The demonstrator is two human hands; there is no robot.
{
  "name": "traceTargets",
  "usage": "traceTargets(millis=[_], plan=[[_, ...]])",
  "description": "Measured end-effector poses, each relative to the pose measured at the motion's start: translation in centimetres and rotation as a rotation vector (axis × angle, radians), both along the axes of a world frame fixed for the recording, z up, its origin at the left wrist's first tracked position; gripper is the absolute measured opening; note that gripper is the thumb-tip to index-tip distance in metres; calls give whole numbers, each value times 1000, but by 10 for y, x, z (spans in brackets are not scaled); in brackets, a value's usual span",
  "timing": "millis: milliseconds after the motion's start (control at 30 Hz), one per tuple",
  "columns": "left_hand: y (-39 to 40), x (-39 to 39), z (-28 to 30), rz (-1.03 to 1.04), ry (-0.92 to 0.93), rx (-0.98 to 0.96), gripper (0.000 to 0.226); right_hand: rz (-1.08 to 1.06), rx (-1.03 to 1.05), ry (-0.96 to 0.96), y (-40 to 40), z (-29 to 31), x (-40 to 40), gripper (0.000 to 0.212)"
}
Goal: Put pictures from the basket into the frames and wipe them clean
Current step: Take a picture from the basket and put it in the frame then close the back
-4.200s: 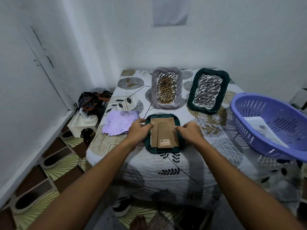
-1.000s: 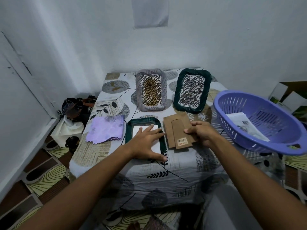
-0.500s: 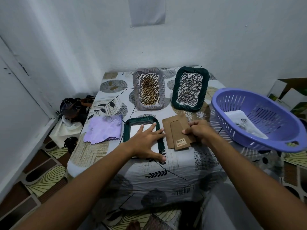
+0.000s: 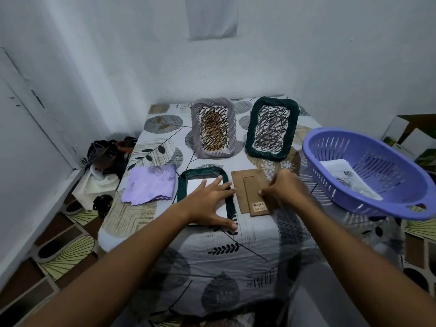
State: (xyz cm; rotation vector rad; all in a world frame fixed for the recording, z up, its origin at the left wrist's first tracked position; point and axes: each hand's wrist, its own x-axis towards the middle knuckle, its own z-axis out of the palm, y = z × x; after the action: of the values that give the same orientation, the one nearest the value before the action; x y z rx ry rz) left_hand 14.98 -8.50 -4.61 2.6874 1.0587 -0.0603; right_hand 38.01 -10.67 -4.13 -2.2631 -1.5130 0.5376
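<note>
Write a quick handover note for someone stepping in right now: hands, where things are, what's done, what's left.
Left hand: flat on the near green frame, face down, white sheet inside.
Right hand: grip on the cardboard backing beside that frame.
Grey frame and far green frame lie at the back with scribble pictures in them.
Purple cloth left of the near frame; basket at right holds more papers.
Left: refit the backing, wipe the frames.

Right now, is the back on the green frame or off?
Off. The brown backing board lies on the table beside the near green frame, under the right hand.
</note>
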Motion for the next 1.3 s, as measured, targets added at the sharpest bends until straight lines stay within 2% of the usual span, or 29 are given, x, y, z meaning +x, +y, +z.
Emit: traceTargets(millis=[100,267,433,833,1067,1300], plan=[[-3,-14,6,57,-73,-16,103,34,69,-38,2,3,-8,30],[-11,-49,12,193,-240,-15,87,150,127,441,2,20,-39,9],[-18,-72,5,241,-245,6,91,224,-10,618,0,20,-65,6],[-25,-81,-11,246,-220,-39,96,91,-42,708,2,19,-82,6],[-25,-82,-14,240,-229,-45,94,57,-22,797,3,18,-85,23],[-26,-82,-15,249,-252,-59,93,68,-37,715,7,17,-92,29]])
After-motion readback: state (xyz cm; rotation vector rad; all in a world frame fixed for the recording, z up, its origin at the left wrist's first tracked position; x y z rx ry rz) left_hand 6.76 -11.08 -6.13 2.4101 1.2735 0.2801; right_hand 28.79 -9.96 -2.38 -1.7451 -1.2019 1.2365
